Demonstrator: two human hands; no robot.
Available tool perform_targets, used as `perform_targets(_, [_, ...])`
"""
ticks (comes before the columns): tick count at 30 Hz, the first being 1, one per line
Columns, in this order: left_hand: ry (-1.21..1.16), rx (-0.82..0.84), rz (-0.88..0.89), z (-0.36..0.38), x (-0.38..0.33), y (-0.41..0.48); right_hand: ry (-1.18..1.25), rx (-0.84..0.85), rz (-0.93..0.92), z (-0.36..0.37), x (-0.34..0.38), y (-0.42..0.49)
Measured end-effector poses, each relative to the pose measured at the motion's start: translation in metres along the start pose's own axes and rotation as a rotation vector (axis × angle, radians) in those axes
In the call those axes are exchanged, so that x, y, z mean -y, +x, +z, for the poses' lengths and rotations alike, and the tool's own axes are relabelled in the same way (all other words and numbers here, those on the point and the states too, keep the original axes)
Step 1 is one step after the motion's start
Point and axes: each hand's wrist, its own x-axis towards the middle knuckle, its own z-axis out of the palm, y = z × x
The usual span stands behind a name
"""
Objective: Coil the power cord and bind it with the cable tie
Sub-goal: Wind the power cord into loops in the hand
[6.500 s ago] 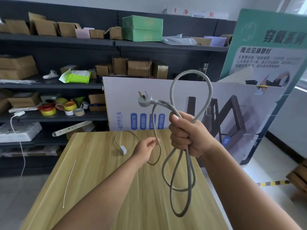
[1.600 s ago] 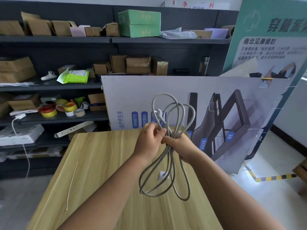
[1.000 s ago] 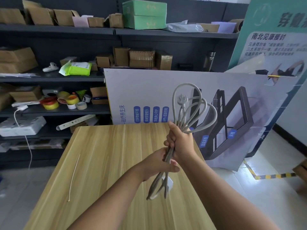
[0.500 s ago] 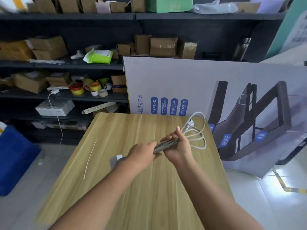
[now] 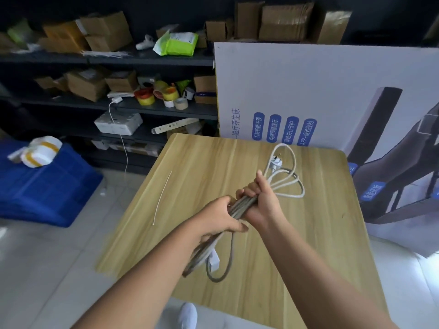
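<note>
The cord (image 5: 242, 204) disappears inside both fists, so its turns cannot be counted there. Its near end is blurred under the left wrist, where a small white block (image 5: 214, 259) sits half behind the strands; whether it belongs to the cord is hard to tell. Nor is it clear whether the bundle rests on the wood or is held just above it. The left hand (image 5: 219, 218) shows only its back, thumb lying across the bundle and fingers (image 5: 225, 201) curled round it from the far side. The right hand (image 5: 264, 201) grips the bundle just beyond, its fingers (image 5: 247, 190) wrapped tightly over the strands and one digit stretched straight toward the far loops (image 5: 293, 186). The hands sit almost touching over the middle of the counter (image 5: 313, 233), both forearms reaching in from the lower edge. The coil is squeezed into a long, narrow bundle whose long axis runs diagonally, from near left to far right. Its far loops fan out past the right hand over the counter's far right part, and the plug (image 5: 275, 163) lies among them, prongs pointing away toward the poster board (image 5: 308, 79). The cable tie (image 5: 163, 197) lies straight on the counter well to the left of the hands, untouched, running near to far beside the left edge.
</note>
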Motion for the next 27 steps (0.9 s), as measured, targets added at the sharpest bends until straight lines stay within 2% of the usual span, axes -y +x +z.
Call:
perform_targets(2, [-0.327,0.109,-0.043,-0.017,0.01,0.004,-0.078,0.027,0.002,0.011,-0.014,0.013])
perform_targets(3, [-0.407,0.148,-0.066,-0.028,0.016,0.007,-0.117,0.034,0.006,0.016,-0.024,0.022])
perform_targets(6, [-0.438,0.233,-0.087,-0.064,0.041,0.019,-0.268,0.038,0.037,0.029,-0.056,0.048])
perform_targets(9, [-0.428,0.307,-0.021,-0.102,0.072,0.033,-0.439,0.058,0.102,0.043,-0.095,0.074])
perform_targets(14, [-0.696,0.311,-0.071,-0.15,0.101,0.06,-0.726,0.084,0.205,0.061,-0.135,0.11])
perform_targets(17, [-0.704,0.273,-0.06,-0.167,0.112,0.073,-0.805,0.105,0.247,0.068,-0.147,0.126])
perform_targets(21, [-0.616,0.158,-0.019,-0.185,0.124,0.079,-0.748,0.133,0.288,0.076,-0.171,0.145])
perform_targets(23, [-0.63,0.073,-0.031,-0.194,0.132,0.079,-0.697,0.245,0.301,0.072,-0.186,0.157])
perform_targets(26, [-0.661,-0.026,-0.055,-0.218,0.15,0.076,-0.647,0.535,0.372,0.058,-0.206,0.178])
perform_targets(27, [-0.678,-0.054,-0.065,-0.229,0.157,0.075,-0.637,0.585,0.397,0.052,-0.212,0.186])
